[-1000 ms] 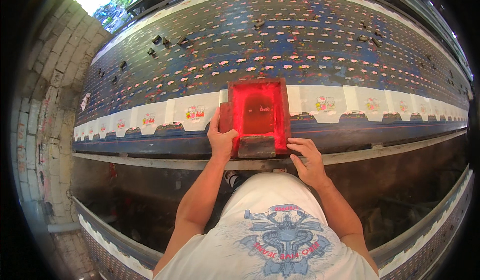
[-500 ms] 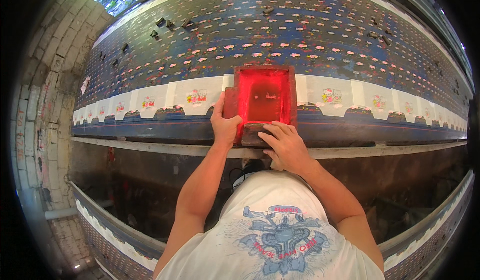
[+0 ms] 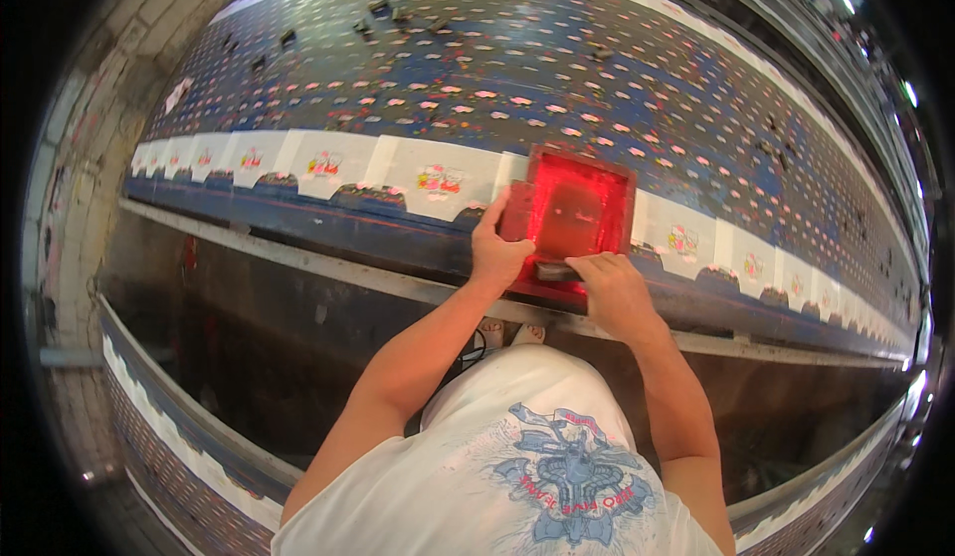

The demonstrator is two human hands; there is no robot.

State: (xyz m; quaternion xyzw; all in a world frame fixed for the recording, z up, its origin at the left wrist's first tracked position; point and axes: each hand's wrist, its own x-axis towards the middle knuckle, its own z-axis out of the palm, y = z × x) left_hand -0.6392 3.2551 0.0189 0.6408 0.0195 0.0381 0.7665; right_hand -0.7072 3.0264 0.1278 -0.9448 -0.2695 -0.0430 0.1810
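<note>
A small screen-printing frame (image 3: 625, 203) coated with wet red ink lies over the row of white cut pieces along the near edge of the long table. My left hand (image 3: 499, 255) grips the frame's left side, its thumb toward the near corner. In my right hand (image 3: 617, 292) is a dark squeegee (image 3: 557, 272), held at the near end inside the frame, fingers closed over its right part. A darker patch of mesh shows in the middle of the red. White pieces (image 3: 413, 170) printed with small pink and red cartoon figures run out to both sides.
The long dark table (image 3: 477, 108) is dotted with rows of small pink prints. Several small dark clips or blocks (image 3: 380, 7) lie on its far part. A ledge (image 3: 298, 253) edges the table's near side, and a second printed table (image 3: 159, 432) stands behind me. A brick wall (image 3: 129, 69) rises at left.
My view has turned and shifted, so the table now slants down to the right. My right hand now grasps the squeegee at the frame's near end, where its fingers were resting over it.
</note>
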